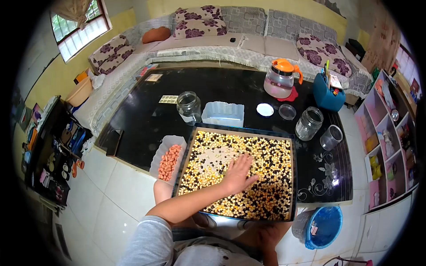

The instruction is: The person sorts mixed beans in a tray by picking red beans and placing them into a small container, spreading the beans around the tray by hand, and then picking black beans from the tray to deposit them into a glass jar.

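A shallow tray (294, 177) rests over the table's near edge and my lap, spread with yellow corn kernels (213, 188) mixed with black beans (270, 195). My left hand (239, 174) lies flat on this mix with its fingers out, just right of a bare patch of the tray floor. Below the tray's front edge, my right hand (268, 236) is near my thigh in shadow, its fingers too dark to make out. Left of the tray stands a clear plastic container (156, 163) partly filled with pinkish peanuts (169, 162).
Behind the tray are a glass jar (189, 108) and a clear plastic box (222, 114). Another jar (309, 124), a glass cup (331, 138), lids (265, 110) and an orange-topped pitcher (279, 82) stand to the right. A phone (114, 142) lies left; a blue-lined bin (326, 228) is on the floor.
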{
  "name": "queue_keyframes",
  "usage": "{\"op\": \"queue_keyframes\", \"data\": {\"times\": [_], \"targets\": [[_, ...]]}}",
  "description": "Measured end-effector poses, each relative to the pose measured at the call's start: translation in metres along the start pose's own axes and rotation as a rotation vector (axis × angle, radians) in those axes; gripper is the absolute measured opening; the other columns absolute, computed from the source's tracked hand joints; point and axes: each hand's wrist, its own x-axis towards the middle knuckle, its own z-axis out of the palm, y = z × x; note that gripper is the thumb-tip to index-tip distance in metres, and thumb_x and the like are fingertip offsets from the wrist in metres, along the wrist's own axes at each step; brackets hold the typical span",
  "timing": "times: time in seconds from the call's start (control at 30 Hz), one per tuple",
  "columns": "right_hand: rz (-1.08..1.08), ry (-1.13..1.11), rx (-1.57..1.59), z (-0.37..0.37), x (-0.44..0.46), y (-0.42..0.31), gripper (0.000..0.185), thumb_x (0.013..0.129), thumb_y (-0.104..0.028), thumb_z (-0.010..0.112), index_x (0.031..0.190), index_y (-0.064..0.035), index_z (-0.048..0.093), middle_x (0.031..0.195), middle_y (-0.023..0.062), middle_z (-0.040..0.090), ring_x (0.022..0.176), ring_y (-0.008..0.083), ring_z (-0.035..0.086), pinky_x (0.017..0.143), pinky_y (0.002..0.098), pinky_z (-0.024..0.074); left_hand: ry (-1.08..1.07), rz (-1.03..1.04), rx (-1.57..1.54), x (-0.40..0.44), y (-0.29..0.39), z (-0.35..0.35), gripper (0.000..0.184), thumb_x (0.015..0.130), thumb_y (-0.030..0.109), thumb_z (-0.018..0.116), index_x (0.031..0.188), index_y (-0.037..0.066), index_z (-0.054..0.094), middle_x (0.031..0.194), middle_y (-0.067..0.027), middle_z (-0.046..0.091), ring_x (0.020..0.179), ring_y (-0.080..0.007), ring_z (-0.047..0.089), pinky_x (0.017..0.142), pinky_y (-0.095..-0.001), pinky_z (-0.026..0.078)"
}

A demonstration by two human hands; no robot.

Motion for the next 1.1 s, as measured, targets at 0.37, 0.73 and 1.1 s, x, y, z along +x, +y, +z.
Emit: {"op": "queue_keyframes", "data": {"times": [0.37,0.73,1.1], "targets": [[-0.022,0.046,-0.003,0.002,-0.006,0.002,0.010,0.060,-0.010,0.067,0.069,-0.0119,0.063,0.070,0.0050,0.056,0.069,0.0260,0.055,0.064,0.0382,0.0428,0.426,-0.428,-0.120,0.024,-0.115,-0.013,0.072,0.090,0.047,0.040,0.138,-0.003,0.020,0.145,-0.0216,0.019,0.136,-0.0320,0.013,0.111,-0.0420,0.010],[0.014,0.040,-0.006,0.003,-0.005,0.000,0.015,0.061,-0.011,0.064,0.075,-0.0135,0.064,0.073,0.0034,0.056,0.071,0.0235,0.054,0.070,0.0380,0.0450,0.375,0.010,-0.147,0.070,-0.039,0.009,0.059,0.090,0.044,0.043,0.133,0.004,0.036,0.138,-0.0169,0.034,0.132,-0.0308,0.024,0.109,-0.0419,0.017],[0.043,-0.055,-0.001,0.004,-0.015,0.004,0.014,0.061,-0.012,0.068,0.075,-0.0122,0.064,0.081,0.0051,0.060,0.078,0.0262,0.056,0.073,0.0391,0.0434,-0.126,0.491,0.260,0.035,-0.019,-0.004,0.067,0.091,0.053,0.030,0.143,0.014,0.015,0.149,-0.0105,0.010,0.138,-0.0242,0.007,0.111,-0.0467,0.004]]}}
